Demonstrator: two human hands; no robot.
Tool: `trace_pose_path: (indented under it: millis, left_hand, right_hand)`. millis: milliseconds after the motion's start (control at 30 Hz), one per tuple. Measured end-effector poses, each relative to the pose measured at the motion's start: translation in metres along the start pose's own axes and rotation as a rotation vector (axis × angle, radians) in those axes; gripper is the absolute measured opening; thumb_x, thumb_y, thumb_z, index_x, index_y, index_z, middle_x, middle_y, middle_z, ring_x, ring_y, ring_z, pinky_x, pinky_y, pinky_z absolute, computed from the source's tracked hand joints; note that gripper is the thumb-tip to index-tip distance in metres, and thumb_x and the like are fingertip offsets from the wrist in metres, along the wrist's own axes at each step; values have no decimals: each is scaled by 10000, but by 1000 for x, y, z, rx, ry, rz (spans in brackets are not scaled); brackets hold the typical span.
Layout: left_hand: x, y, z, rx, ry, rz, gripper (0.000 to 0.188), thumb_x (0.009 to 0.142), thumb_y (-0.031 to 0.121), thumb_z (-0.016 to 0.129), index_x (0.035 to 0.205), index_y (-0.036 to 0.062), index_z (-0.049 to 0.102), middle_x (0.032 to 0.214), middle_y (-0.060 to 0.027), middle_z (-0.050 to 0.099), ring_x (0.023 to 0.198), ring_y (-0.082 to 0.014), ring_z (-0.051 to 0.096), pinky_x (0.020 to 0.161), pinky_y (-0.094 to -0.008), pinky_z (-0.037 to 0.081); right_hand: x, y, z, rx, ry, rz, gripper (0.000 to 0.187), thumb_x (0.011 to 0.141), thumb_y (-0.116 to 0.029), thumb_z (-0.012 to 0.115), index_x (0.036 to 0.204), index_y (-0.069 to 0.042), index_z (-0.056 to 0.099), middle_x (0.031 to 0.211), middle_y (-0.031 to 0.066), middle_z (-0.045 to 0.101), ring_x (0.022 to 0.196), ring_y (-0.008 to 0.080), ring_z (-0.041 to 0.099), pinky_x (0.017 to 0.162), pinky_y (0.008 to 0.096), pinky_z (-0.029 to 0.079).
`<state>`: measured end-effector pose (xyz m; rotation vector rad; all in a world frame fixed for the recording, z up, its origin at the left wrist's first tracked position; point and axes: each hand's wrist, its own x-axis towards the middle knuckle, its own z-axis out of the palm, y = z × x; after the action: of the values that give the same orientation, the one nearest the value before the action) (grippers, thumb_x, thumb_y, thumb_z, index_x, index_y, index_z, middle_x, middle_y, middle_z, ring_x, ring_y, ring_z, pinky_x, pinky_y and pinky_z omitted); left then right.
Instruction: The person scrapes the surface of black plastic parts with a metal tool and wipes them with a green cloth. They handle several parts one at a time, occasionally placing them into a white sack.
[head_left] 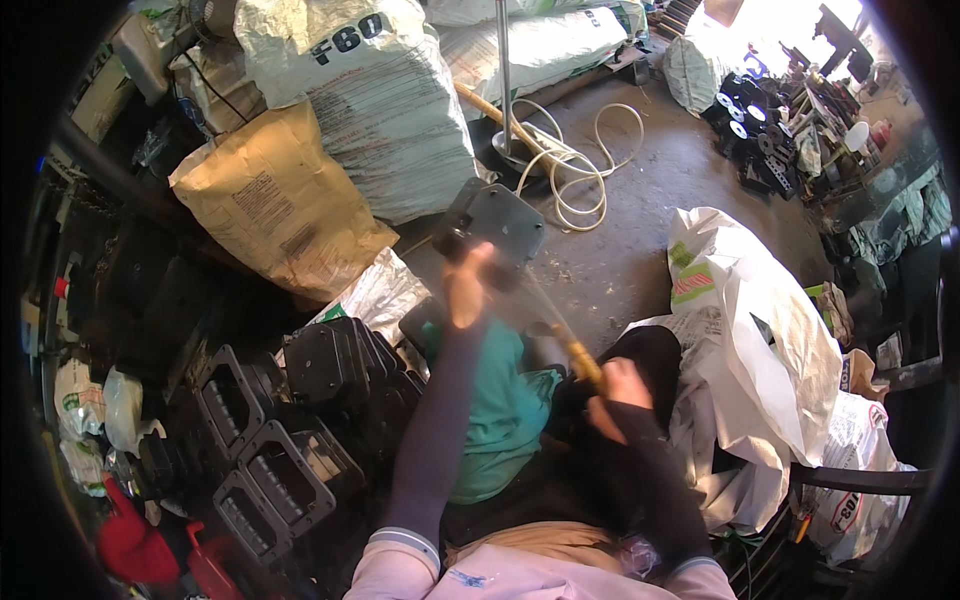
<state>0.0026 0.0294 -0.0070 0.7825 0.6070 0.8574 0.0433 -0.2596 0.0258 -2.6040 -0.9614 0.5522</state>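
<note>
My left hand [466, 285] is raised in front of me and grips a flat dark grey plastic plate [497, 222] by its lower edge. My right hand [617, 392] holds a tool with a yellow handle [582, 360], its thin blade blurred and angled up toward the plate. Both arms wear dark sleeves. A teal cloth [500, 410] lies across my lap under the left arm.
Stacks of black rectangular plastic frames [290, 440] sit at my left. Brown [275, 205] and white sacks [385, 110] are piled behind them. A white open bag [750, 330] stands at my right. A coiled hose [580, 165] lies on the concrete floor beyond.
</note>
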Motion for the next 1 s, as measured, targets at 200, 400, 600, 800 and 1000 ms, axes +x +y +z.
trace_pose_path:
  millis: [200,400,600,800,1000]
  left_hand:
    - [-1,-3,6,-19,102,-18,264,857,103,699,1076,-39,656,1021,-91,661,937,-166,617,857,-289,471]
    - [-14,-5,19,131,179,128,623,810,37,746,1333,-62,422,1215,-153,565,997,-197,606,902,-311,481]
    - [-10,-5,10,115,131,153,777,791,60,781,1408,-48,322,1320,-181,493,1180,-238,518,1038,-356,400]
    - [-7,-11,9,279,212,224,913,755,189,845,1470,23,301,1427,-163,405,1312,-263,406,1104,-377,327]
    - [-11,-9,13,407,178,307,941,745,241,853,1480,45,298,1446,-170,392,1332,-284,389,1115,-391,313]
  right_hand:
    - [-3,-37,-83,242,271,-83,346,764,-41,617,1099,29,567,1034,206,654,924,371,650,829,407,504]
    - [11,-76,-87,626,-18,-91,374,770,-24,568,1135,-27,486,869,231,632,809,326,641,748,388,496]
    - [12,-60,-93,323,-148,-78,482,799,-16,570,1261,-41,433,924,220,655,869,290,653,761,362,502]
    - [10,-48,-85,482,-201,-37,351,900,-148,626,1198,-39,476,850,225,639,829,326,680,729,415,502]
    - [17,-70,-83,116,-3,-208,329,935,-240,616,1173,-66,469,866,212,678,828,424,658,702,507,503]
